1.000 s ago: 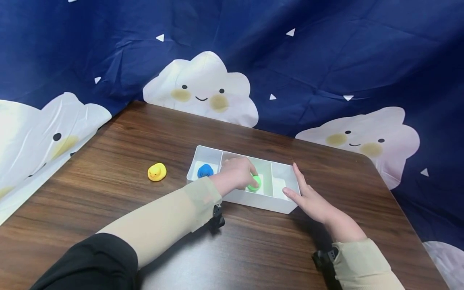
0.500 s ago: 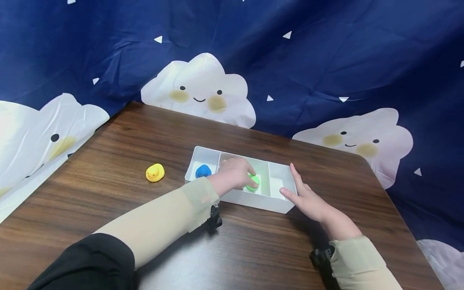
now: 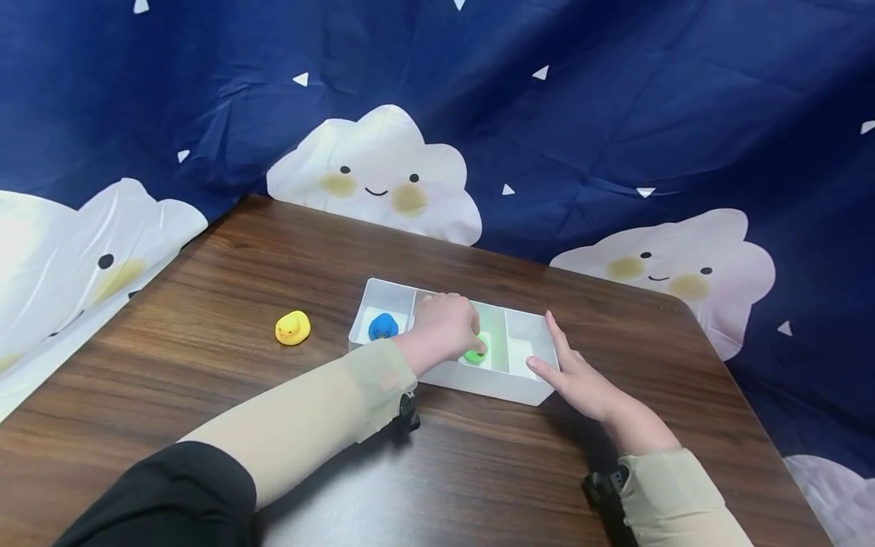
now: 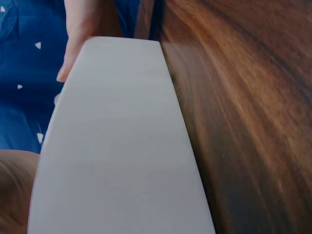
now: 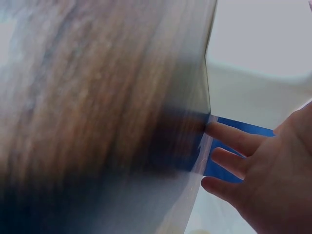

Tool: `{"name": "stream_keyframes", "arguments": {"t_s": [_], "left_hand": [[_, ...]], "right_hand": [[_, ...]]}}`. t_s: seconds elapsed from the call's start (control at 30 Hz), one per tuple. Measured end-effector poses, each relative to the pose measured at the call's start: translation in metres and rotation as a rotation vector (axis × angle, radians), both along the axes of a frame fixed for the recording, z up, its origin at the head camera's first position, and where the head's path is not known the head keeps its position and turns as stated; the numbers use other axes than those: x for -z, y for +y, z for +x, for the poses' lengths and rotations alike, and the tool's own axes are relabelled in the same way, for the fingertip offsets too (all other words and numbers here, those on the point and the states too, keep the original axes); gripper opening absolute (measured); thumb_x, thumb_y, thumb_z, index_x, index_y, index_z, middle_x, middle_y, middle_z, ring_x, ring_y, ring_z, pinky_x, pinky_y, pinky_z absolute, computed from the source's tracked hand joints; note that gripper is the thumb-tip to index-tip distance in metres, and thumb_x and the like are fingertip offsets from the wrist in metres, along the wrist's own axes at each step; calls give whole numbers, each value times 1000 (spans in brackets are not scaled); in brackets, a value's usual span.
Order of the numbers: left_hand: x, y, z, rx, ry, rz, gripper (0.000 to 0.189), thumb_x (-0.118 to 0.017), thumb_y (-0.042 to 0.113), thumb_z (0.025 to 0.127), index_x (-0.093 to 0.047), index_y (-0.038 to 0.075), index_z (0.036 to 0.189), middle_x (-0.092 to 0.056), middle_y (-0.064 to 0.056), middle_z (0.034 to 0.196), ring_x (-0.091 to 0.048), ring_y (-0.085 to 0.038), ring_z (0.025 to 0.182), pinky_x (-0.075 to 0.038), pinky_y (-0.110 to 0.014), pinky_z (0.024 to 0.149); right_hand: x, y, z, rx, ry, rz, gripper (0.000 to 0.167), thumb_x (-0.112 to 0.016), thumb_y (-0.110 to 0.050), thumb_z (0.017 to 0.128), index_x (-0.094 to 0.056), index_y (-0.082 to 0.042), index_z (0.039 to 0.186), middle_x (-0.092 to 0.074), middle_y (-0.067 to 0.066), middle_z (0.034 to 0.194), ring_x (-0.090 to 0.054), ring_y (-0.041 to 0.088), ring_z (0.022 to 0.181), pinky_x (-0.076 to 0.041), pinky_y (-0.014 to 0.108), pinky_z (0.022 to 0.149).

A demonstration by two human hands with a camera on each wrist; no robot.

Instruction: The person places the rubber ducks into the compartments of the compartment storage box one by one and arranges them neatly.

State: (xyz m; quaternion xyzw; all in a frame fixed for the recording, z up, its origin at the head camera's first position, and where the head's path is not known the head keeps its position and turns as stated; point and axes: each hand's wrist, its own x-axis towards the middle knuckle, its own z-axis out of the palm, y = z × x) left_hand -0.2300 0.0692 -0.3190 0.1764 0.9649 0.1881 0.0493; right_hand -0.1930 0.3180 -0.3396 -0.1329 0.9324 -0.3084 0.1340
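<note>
A person leans both arms over a brown wooden table, working at a long white divided box. The left hand reaches down into the box, its fingers bent over a small green toy; the fingertips meet the toy, but whether they grip it or merely touch it cannot be told. The green toy, partly hidden by that hand, lies in the compartment next to the one at the right end. The right hand, released and with fingers extended, rests against the box's right end, its thumb at the near rim; the right wrist view shows three of its fingers spread beside the box. A blue toy duck sits in the compartment at the left end, while a yellow toy duck stands on the table to the left, apart from the box. Beige sleeves cover both forearms, a black sleeve shows higher on the left arm, and a small black device sits at the right wrist. Behind the table hangs a dark blue cloth printed with white triangles and smiling clouds.
</note>
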Motion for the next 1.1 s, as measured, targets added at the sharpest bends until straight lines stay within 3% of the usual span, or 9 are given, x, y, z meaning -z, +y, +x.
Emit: {"name": "stream_keyframes", "arguments": {"t_s": [0.23, 0.47, 0.63, 0.73, 0.87, 1.0, 1.1], "left_hand": [[4, 0, -2, 1, 30, 13, 25, -80, 41, 82, -80, 26, 101, -69, 10, 102, -57, -18, 99, -38, -38, 93], [5, 0, -3, -2, 18, 27, 27, -79, 38, 83, -79, 25, 107, -70, 10, 108, -57, -17, 100, -37, -38, 94], [4, -2, -4, -13, 2, 46, 32, -78, 38, 83, -77, 27, 113, -67, 8, 118, -55, -20, 113, -35, -40, 98], [-4, -7, -2, -16, 14, 97, 33, -79, 40, 83, -76, 29, 115, -65, 5, 122, -53, -22, 116, -34, -40, 98], [-24, -25, 1, 8, 57, 201, 32, -79, 39, 83, -76, 30, 114, -64, 3, 113, -52, -19, 109, -34, -38, 94], [-44, -56, 1, 22, 83, 311, 32, -81, 38, 82, -76, 32, 114, -56, 0, 94, -50, -17, 90, -37, -34, 81], [-53, -84, -2, 22, 87, 414, 34, -82, 35, 82, -77, 28, 114, -55, -4, 93, -49, -20, 86, -39, -34, 76]], "right_hand": [[0, 1, 0, -7, 17, 1, 87, -48, -47, 102, 16, -24, 157, 4, 22, 162, -5, 52, 142, -13, 72, 105], [-1, 1, -1, -5, 2, -8, 87, -48, -47, 102, 17, -25, 157, 7, 20, 162, -2, 53, 142, -11, 73, 104], [2, 1, -1, -6, -1, -14, 87, -47, -47, 102, 17, -25, 157, 7, 21, 162, -2, 53, 142, -11, 73, 104], [2, 2, -1, 1, -10, -15, 87, -47, -48, 102, 17, -26, 156, 7, 21, 162, -2, 54, 142, -11, 74, 103], [1, 2, -1, 7, -20, -14, 87, -47, -48, 102, 18, -26, 156, 8, 21, 162, -2, 53, 142, -11, 75, 103], [1, 2, -1, -1, -8, -11, 88, -47, -48, 102, 18, -25, 156, 7, 21, 162, -3, 52, 143, -11, 73, 104], [1, 1, -1, -3, -2, -7, 88, -48, -48, 102, 17, -25, 156, 7, 21, 162, -3, 52, 143, -12, 73, 105]]}}
